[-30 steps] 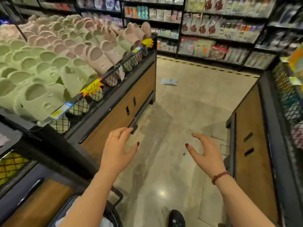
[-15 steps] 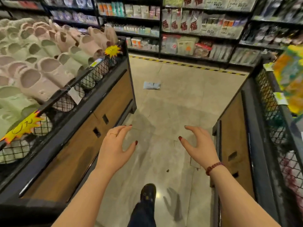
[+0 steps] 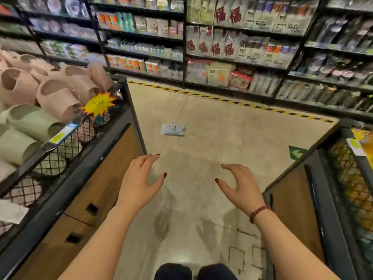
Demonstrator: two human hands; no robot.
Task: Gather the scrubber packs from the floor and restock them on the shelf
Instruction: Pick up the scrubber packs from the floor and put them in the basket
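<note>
Shop aisle, pale polished floor (image 3: pixel 212 118) running between two mesh-sided display bins towards a wall of stocked shelf (image 3: pixel 183 57) units at 12 o'clock. Over the last second the view has travelled forward along this aisle. The slipper bin (image 3: pixel 125 82) at 9 to 10 o'clock has slid back past the person, so its end corner and the yellow starburst tag (image 3: pixel 100 105) now sit level with the middle of the view. A green arrow (image 3: pixel 296 152) on the floor has come into sight at 3 o'clock, beside the right bin (image 3: pixel 323 199).

One scrubber pack (image 3: pixel 172 129) lies flat on the floor at 12 o'clock, short of the striped tape (image 3: pixel 222 99). It shows larger and lower in the view than a second ago, so the gap to it has closed, though it is still well apart from both hands. Only this one pack is visible on the floor.

Neither hand has changed its pose. The left hand (image 3: pixel 139 182) and right hand (image 3: pixel 240 186) are held out in front, palms down, fingers spread and loosely curved, with nothing in either.

My reading is that the approach is nearly done and no pack has been gathered yet. A few more steps and a crouch should bring the pack within reach. Which shelf it belongs on cannot be told from here.
</note>
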